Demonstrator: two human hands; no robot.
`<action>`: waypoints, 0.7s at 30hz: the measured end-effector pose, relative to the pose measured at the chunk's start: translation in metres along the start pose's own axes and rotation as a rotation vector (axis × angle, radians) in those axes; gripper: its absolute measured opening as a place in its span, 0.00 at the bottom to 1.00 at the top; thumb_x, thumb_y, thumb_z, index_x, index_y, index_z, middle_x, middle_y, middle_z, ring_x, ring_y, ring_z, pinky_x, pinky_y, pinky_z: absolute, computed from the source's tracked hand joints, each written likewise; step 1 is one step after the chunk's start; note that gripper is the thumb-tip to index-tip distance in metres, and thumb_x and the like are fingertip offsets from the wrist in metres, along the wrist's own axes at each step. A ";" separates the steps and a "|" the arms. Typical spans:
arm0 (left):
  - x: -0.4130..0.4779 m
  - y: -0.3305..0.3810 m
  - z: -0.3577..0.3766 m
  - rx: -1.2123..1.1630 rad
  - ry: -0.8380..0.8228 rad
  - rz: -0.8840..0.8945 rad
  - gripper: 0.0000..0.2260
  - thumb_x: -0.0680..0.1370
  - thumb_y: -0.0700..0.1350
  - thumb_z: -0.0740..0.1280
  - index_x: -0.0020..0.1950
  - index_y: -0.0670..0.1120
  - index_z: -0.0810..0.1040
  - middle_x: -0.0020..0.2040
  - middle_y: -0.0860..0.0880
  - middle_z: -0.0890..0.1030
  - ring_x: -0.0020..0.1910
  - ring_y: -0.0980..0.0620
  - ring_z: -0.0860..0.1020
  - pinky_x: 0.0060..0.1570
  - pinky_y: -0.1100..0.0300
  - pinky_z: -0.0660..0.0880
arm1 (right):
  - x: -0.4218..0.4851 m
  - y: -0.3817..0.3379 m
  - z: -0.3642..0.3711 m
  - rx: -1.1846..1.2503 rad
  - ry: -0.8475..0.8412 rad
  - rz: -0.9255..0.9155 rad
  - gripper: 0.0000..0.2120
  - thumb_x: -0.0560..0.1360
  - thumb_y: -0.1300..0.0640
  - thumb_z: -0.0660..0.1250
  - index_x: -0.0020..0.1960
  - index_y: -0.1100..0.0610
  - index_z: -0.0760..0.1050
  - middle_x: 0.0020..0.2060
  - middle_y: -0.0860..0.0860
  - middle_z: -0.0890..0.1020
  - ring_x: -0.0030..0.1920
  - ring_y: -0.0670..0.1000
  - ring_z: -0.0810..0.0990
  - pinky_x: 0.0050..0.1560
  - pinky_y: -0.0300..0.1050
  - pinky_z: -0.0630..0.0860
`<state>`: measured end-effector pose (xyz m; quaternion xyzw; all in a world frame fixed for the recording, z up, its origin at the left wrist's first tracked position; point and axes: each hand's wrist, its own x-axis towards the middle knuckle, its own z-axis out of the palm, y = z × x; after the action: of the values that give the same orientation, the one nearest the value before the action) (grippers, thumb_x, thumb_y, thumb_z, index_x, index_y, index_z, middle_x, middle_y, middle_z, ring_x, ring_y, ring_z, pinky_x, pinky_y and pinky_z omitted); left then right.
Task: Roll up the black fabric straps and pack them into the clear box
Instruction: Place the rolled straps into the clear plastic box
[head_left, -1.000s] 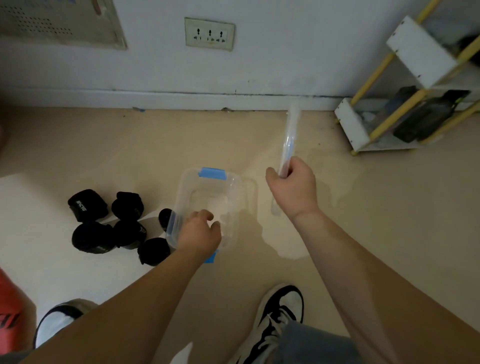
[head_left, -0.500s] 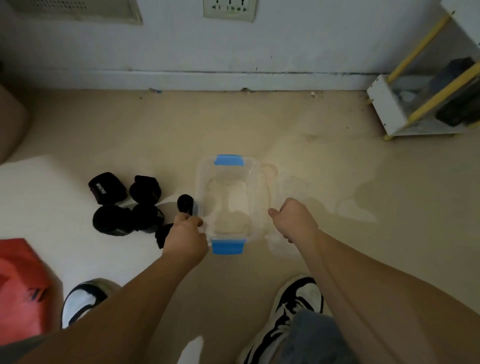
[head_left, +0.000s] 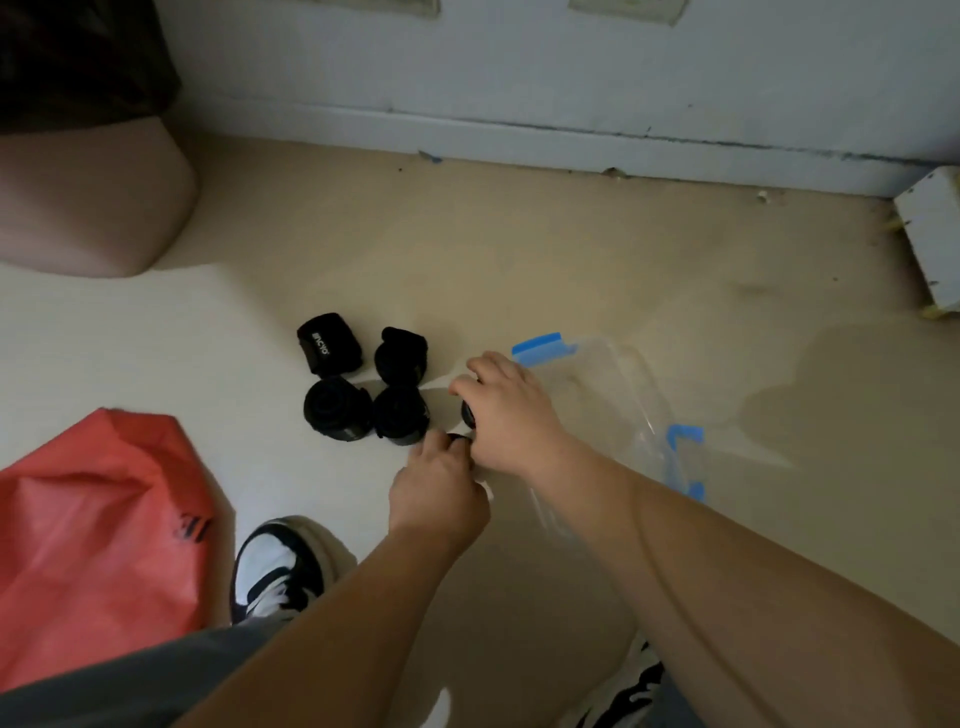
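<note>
6 rolled black straps (head_left: 329, 344), 1 clear box (head_left: 623, 395), 2 blue clips (head_left: 540, 344), 2 shoes (head_left: 280, 566), 1 red bag (head_left: 98, 540).

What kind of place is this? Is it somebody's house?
Probably a room in a home: a beige floor meets a pale skirting board, a padded pinkish seat stands at the left, and a red plastic bag lies nearby.

Rolled black fabric straps (head_left: 337, 415) lie clustered on the beige floor (head_left: 519, 260) just left of the clear plastic box (head_left: 623, 395); a red plastic bag (head_left: 98, 519) lies farther left.
</note>
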<state>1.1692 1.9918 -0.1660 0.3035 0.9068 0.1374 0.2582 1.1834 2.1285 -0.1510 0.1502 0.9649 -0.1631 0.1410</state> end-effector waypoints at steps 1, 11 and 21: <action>0.003 -0.009 -0.002 0.039 -0.004 -0.023 0.15 0.79 0.47 0.66 0.67 0.50 0.77 0.64 0.47 0.72 0.63 0.45 0.74 0.55 0.50 0.78 | 0.008 -0.003 0.004 -0.080 -0.054 -0.018 0.29 0.73 0.57 0.70 0.74 0.52 0.72 0.78 0.56 0.66 0.82 0.60 0.56 0.82 0.59 0.55; 0.022 -0.019 0.015 0.128 -0.246 -0.007 0.33 0.81 0.44 0.67 0.83 0.56 0.57 0.74 0.46 0.61 0.74 0.43 0.63 0.63 0.49 0.78 | 0.032 0.007 0.024 -0.531 -0.172 0.069 0.17 0.80 0.56 0.65 0.68 0.51 0.75 0.64 0.56 0.77 0.76 0.63 0.64 0.79 0.78 0.42; 0.021 -0.035 0.015 -0.141 -0.236 -0.139 0.20 0.80 0.38 0.65 0.70 0.51 0.66 0.65 0.46 0.72 0.59 0.43 0.76 0.55 0.48 0.79 | 0.043 0.008 0.009 0.012 0.192 0.026 0.26 0.68 0.41 0.66 0.61 0.53 0.79 0.50 0.54 0.81 0.57 0.62 0.78 0.73 0.63 0.67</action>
<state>1.1464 1.9793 -0.2012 0.2352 0.8771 0.1460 0.3926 1.1486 2.1432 -0.1753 0.1784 0.9710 -0.1517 0.0489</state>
